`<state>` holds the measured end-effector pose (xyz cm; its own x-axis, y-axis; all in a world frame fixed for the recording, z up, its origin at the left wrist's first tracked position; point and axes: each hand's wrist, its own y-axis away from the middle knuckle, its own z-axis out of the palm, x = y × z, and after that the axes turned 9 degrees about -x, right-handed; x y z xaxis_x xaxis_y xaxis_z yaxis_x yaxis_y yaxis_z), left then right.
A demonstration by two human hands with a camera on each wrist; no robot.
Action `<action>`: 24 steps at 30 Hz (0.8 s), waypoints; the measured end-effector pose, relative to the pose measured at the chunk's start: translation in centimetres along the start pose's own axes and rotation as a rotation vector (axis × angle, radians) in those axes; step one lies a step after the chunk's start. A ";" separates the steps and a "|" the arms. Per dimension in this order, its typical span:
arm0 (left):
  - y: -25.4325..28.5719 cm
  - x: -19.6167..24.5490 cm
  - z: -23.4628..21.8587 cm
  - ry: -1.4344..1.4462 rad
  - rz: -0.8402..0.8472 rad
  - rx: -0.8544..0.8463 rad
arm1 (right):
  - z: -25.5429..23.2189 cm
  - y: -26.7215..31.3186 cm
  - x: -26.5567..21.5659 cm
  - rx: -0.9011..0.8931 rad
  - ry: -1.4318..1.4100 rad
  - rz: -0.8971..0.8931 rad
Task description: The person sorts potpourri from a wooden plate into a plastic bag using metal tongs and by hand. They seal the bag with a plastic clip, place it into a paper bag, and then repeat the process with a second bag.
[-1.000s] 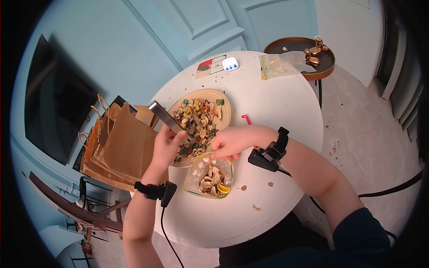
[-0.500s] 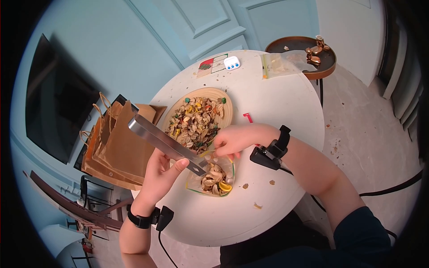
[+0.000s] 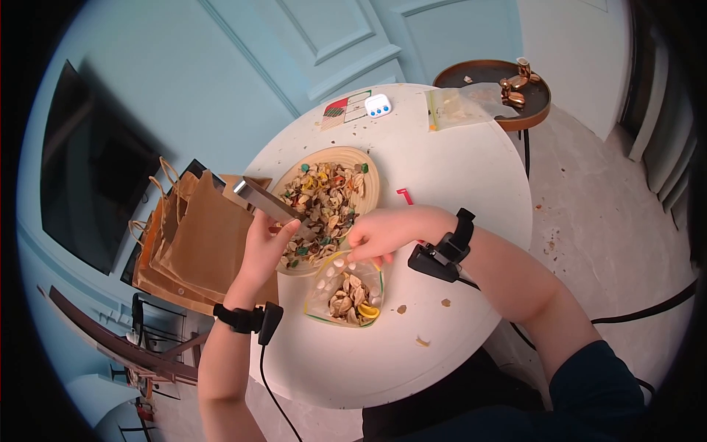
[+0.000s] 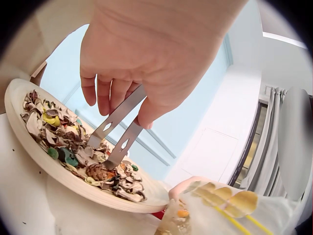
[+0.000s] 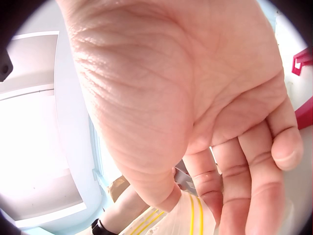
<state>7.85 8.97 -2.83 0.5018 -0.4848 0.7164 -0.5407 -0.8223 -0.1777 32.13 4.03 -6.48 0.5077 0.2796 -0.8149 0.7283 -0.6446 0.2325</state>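
My left hand (image 3: 264,247) holds metal tongs (image 3: 266,200), its thumb pressing one arm and its fingers on the other. In the left wrist view the tong tips stand apart, down among the dried petals (image 4: 63,147) on the round wooden plate (image 4: 73,190). A clear zip bag (image 3: 318,300) with yellow and green edge lines sits just in front of the plate, its mouth spread. Inside lie several pale dried petals and a yellow curled piece (image 3: 367,311). My right hand (image 3: 398,230) pinches the bag's rim between thumb and forefinger.
Brown paper bags (image 3: 213,243) stand left of the white round table (image 3: 456,177). Behind the plate lie a white timer-like device (image 3: 378,106) and a printed card (image 3: 346,110). Another zip bag (image 3: 460,109) lies near a side table (image 3: 545,110). A red tool (image 3: 404,196) lies beside my right hand.
Half a second ago the tongs reached over the zip bag; my left hand has since brought them back over the plate. My right hand stays at the bag's rim.
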 end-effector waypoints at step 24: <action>-1.8 -4.8 0.1 -0.014 -0.023 0.033 | 0.0 0.1 -0.2 0.010 -0.015 -0.002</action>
<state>6.46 12.75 -6.02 0.5236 -0.4692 0.7111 -0.5060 -0.8428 -0.1835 32.12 3.88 -6.34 0.4992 0.2703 -0.8232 0.7246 -0.6512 0.2256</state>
